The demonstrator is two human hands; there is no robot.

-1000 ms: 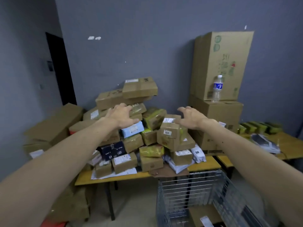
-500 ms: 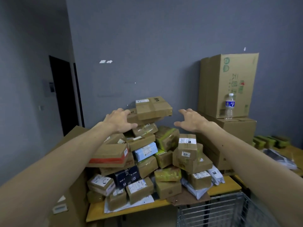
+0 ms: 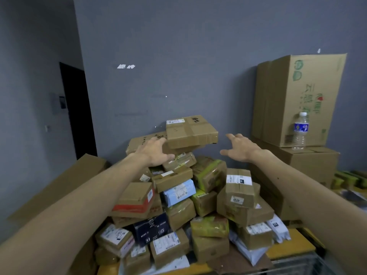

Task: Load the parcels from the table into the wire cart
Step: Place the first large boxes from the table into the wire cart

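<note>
Top parcel: a flat brown taped carton [image 3: 191,132] with a white label at its far left corner lay on the crest of the parcel pile [image 3: 178,205], resting on the cartons under it.
Left hand: the left hand [image 3: 154,153] was at the left end of the top parcel, palm down, fingers spread and straight, thumb reaching under that parcel's left corner. It gripped nothing, and contact with the carton could not be confirmed.
Right hand: the right hand [image 3: 242,148] hung just right of the top parcel and clear of it, with fingers spread, relaxed and empty.
Parcel pile: brown cartons, green-taped cartons, a pale blue parcel [image 3: 178,192], a dark printed box [image 3: 152,228] and grey mailer bags were stacked below the top parcel.
Table: the yellow table [image 3: 288,249] carried the pile, well below the top parcel.
Wire cart: only a strip of grey wire [image 3: 297,262] showed, below and right of the top parcel.
Large cartons: two stacked cartons [image 3: 297,98] stood right of the top parcel, against the wall.
Water bottle: a clear bottle [image 3: 300,131] stood upright on the lower of those cartons, right of the top parcel.
Doorway: a dark opening [image 3: 77,110] lay well left of the top parcel.
</note>
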